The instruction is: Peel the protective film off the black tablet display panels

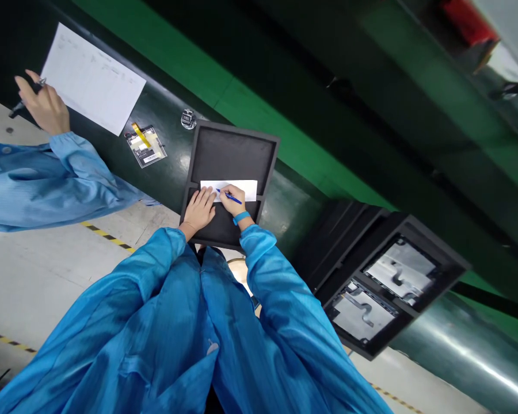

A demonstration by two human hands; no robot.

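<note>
A black foam tray (231, 152) lies on the dark green table in front of me. A small white paper slip (246, 188) rests across the tray. My left hand (200, 208) lies flat with fingers spread, pressing the left end of the slip. My right hand (230, 198), with a blue band on its wrist, is closed around a blue pen (232, 198) whose tip touches the slip.
A stack of black trays (384, 282) holding grey metal parts stands at the right. A co-worker's hand (45, 106) in a blue sleeve holds a pen by a white sheet (92, 77) at the left. A small component card (145, 146) and a metal piece (189, 118) lie between.
</note>
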